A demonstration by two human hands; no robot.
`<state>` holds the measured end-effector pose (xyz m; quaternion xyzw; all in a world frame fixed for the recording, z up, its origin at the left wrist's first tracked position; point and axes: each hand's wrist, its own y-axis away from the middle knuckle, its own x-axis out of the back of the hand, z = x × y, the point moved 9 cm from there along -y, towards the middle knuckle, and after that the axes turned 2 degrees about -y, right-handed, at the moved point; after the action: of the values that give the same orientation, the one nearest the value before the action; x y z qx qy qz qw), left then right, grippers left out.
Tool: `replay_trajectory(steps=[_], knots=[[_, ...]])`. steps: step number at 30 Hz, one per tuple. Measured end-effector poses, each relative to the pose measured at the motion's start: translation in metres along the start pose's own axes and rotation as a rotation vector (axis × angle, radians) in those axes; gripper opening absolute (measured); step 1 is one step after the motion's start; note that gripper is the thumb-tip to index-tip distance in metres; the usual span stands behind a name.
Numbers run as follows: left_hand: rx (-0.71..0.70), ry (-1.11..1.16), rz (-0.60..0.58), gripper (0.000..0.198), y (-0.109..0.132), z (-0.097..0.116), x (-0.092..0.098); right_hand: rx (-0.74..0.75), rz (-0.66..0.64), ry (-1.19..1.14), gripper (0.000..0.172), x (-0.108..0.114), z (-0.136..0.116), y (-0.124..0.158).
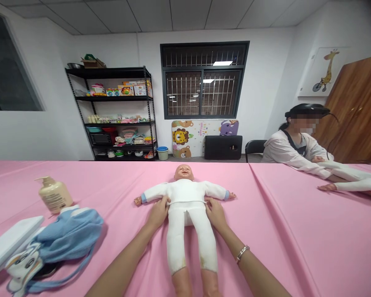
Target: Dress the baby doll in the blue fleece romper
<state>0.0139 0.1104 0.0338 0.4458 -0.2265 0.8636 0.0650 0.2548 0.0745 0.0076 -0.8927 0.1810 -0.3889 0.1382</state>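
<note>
A baby doll point(183, 172) lies face up on the pink cloth, its head away from me and its arms spread. It wears a white long-sleeved shirt point(186, 190) with blue cuffs, and white pants point(176, 235) that leave the lower legs bare. At the doll's left-side waist as I see it, my left hand point(158, 213) is closed on the edge of the shirt's hem. My right hand point(215, 213), below a silver bracelet on the wrist, pinches the hem on the opposite side. Some fingertips are hidden against the cloth and the doll's body.
On the left are a pump bottle point(55, 194), a blue cloth bag point(71, 235) and a white flat box point(14, 239). A person point(292, 148) sits at the right with another doll in white clothing point(355, 175). Behind the table stands a black shelf point(111, 99).
</note>
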Motion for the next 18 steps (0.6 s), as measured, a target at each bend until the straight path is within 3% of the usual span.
replay_trajectory(steps=[4,8,11,15,18], knots=[[-0.078,-0.121,-0.023,0.033,0.027,0.014,0.004,0.108,-0.137,0.237,0.036,-0.004,-0.008,0.021],[-0.246,-0.256,-0.130,0.032,0.082,0.015,0.019,0.253,-0.331,0.371,0.047,0.001,-0.009,0.073],[-0.261,-0.432,-0.040,0.030,0.117,-0.007,0.064,0.324,-0.422,0.390,0.050,0.021,-0.005,0.121],[-0.067,-0.679,0.224,0.034,0.147,-0.049,0.149,0.352,-0.465,0.377,0.049,0.051,-0.002,0.170],[0.168,-0.828,0.188,0.048,0.166,-0.084,0.176,0.303,-0.422,0.281,0.049,0.062,0.000,0.187]])
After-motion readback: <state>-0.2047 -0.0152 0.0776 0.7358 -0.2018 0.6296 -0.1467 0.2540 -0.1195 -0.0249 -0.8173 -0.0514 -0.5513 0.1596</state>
